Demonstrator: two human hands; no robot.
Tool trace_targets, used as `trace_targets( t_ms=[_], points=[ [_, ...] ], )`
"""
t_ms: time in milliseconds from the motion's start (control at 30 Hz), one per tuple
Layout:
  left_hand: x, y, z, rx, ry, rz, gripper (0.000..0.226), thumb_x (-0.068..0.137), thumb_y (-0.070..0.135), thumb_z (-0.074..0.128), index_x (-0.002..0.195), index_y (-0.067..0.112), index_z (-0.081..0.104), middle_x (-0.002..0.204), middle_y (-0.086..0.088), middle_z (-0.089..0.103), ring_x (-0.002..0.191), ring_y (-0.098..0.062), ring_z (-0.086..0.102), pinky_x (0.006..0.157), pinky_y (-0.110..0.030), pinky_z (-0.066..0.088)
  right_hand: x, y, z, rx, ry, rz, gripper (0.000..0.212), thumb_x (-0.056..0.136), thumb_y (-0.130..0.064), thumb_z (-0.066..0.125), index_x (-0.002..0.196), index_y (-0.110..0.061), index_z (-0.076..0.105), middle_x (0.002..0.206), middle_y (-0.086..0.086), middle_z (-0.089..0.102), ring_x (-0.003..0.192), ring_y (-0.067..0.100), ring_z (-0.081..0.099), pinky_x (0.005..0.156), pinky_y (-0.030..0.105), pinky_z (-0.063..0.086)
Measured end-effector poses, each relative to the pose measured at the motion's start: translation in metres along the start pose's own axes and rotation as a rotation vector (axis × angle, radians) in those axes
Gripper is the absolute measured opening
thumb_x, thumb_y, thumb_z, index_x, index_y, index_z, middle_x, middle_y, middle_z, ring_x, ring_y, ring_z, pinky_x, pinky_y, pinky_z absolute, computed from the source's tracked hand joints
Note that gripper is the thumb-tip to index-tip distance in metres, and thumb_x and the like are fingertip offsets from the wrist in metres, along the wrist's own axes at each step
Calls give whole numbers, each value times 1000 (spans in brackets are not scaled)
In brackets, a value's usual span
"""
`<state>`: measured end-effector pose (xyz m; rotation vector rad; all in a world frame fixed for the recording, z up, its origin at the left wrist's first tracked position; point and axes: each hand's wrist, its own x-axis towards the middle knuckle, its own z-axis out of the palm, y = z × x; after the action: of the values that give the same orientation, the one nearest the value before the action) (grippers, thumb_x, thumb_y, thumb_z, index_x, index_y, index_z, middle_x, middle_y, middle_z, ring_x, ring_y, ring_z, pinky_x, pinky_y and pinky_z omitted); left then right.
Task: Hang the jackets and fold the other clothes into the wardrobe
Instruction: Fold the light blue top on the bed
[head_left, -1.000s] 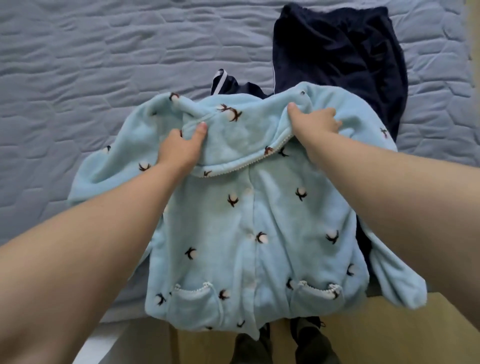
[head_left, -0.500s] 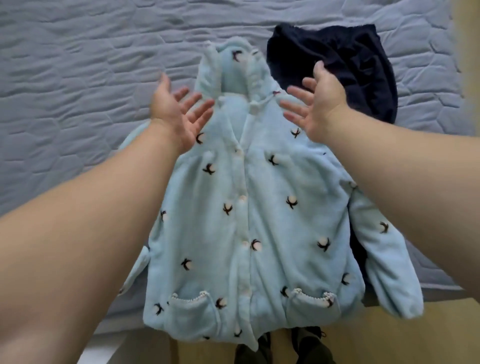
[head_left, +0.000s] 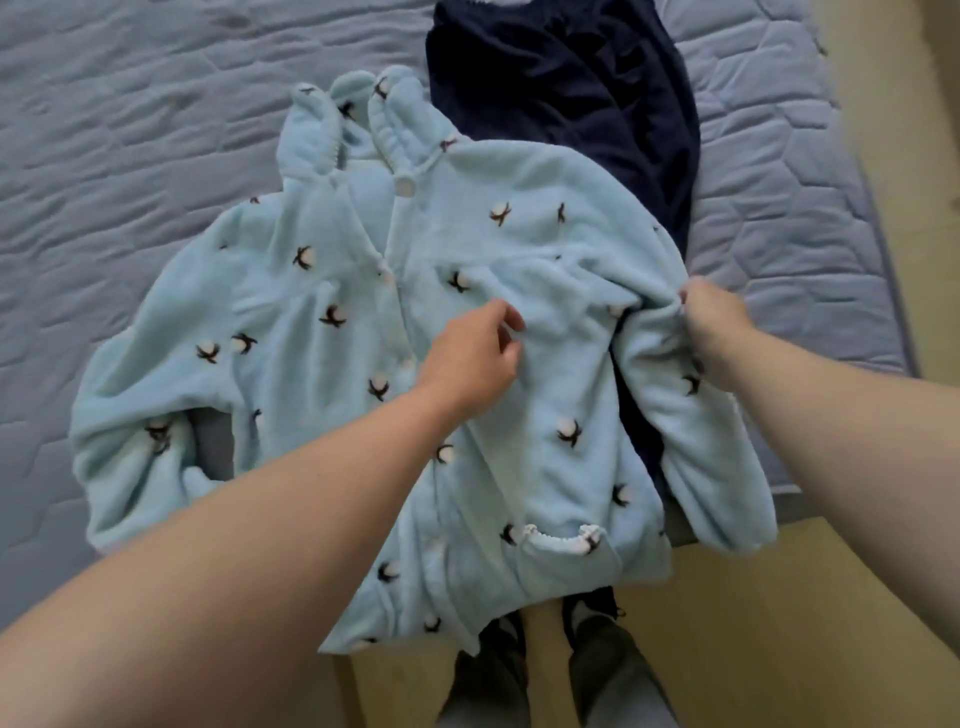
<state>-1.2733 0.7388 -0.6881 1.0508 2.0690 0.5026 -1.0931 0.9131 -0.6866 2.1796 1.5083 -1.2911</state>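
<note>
Gripping fleece jacket (head_left: 291, 332) (sleeve top): right hand (head_left: 714, 318) | left hand (head_left: 470, 358) loosely curled, holding nothing

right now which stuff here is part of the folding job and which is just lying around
In the job: light blue fleece top, dark navy garment, right hand gripping the top, left hand over it.
Just there: quilted mattress, floor, feet.

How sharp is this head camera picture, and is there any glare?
Head view: soft, even light, no glare; the right hand gripping the blue fleece jacket is motion-smeared, the left hand sharper; the mattress edge at far right is blurred.
</note>
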Motion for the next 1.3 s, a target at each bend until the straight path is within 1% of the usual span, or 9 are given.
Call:
trace_targets(
  t_ms=[133, 333, 467, 567, 667, 767, 1000, 1167, 1300],
  points=[
    [-4, 31, 36, -42, -56, 40, 21, 89, 25, 65, 110, 29, 61, 85, 13, 63, 71, -6, 55, 74, -25, 45, -9, 29, -26, 219, -247, 97, 26, 77, -26, 68, 101, -16, 66, 71, 3, 70, 55, 19, 67, 46, 21, 46],
    [4, 62, 63, 40, -232, -127, 38, 92, 35, 64, 127, 21, 62, 105, 4, 67, 100, -17, 62, 81, -26, 44, -22, 29, -49, 303, -287, -151, 27, 73, -21, 78, 97, -9, 73, 92, 8, 75, 72, 17, 70, 64, 27, 55],
    [5, 89, 49, -608, -139, -551, 54, 92, 69, 47, 94, 20, 68, 89, 2, 69, 88, -20, 64, 71, -30, 48, -59, 28, -54, 345, -677, -249, 32, 73, -18, 76, 105, -14, 74, 96, 11, 77, 82, 26, 74, 72, 37, 59],
    [7, 97, 25, -863, -46, -641, 84, 64, 91, 54, 115, 25, 66, 110, 3, 71, 103, -16, 67, 91, -34, 53, -95, 27, -35, -1, -820, -410, 53, 64, -27, 78, 115, -20, 66, 101, 4, 76, 91, 25, 74, 83, 44, 61],
    [0, 88, 2, -793, -119, -610, 73, 67, 57, 81, 123, 12, 64, 112, -5, 74, 101, -20, 72, 87, -37, 57, -130, 30, -2, -257, -905, -440, 60, 65, -32, 75, 121, -27, 54, 103, -3, 68, 83, 17, 66, 71, 37, 61],
    [-6, 60, -6, -837, 41, -759, 41, 80, 15, 69, 119, 5, 63, 107, -14, 73, 90, -28, 72, 81, -44, 60, -144, 38, 24, 142, -1068, -154, 43, 72, -20, 66, 115, -26, 63, 96, 1, 65, 77, 16, 58, 67, 35, 51],
    [-16, -1, -17, -186, 351, -893, 33, 93, 11, 51, 125, 2, 55, 128, -18, 58, 113, -35, 59, 84, -36, 50, -109, 53, 52, 375, -343, -47, 16, 83, -28, 63, 80, -19, 51, 79, 3, 46, 75, 19, 42, 74, 35, 47],
    [-7, -15, -21, -97, 241, -681, 23, 90, -4, 38, 76, 12, 49, 72, -5, 42, 66, -23, 36, 52, -27, 29, -109, 33, 64, 284, -485, -155, 36, 84, -35, 64, 99, -1, 67, 86, 11, 71, 76, 31, 67, 73, 36, 53],
    [4, -9, -36, -128, 242, -654, 25, 90, -7, 43, 85, 9, 61, 81, -9, 55, 80, -30, 52, 61, -31, 34, -113, 22, 76, 116, -710, -109, 28, 92, -38, 58, 100, -13, 66, 89, 9, 73, 59, 22, 65, 54, 32, 55]
  ],
)
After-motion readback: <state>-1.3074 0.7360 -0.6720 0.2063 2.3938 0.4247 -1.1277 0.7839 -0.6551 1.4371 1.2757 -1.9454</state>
